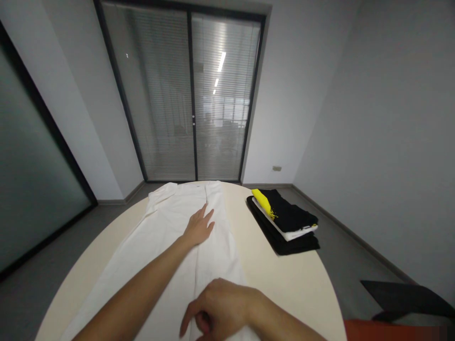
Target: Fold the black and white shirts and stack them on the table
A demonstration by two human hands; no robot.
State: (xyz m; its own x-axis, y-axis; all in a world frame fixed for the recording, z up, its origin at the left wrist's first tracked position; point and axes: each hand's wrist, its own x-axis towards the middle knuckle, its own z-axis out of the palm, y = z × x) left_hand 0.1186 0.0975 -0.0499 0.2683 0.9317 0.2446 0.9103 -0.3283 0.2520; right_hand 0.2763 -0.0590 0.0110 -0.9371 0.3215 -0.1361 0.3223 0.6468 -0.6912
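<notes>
A large white garment [152, 246] lies spread lengthwise over the table, with a long seam or fold line running down its right part. Its exact kind is unclear, and my arms cover some of it. My left hand [199, 225] rests flat on the upper part by that line, fingers spread and holding nothing. Closer to me, my right hand [223, 308] hovers over or touches the lower part. Its fingers are loosely bent, the index finger apart from the thumb, with no cloth visible between them. The bottom frame edge cuts off some of its fingers.
A stack of folded black and white clothes [284, 213], with a yellow patch on top, sits on the right of the round cream table [284, 284]. A black and red chair [401, 303] stands at lower right. Behind the table are glass doors with blinds [163, 94].
</notes>
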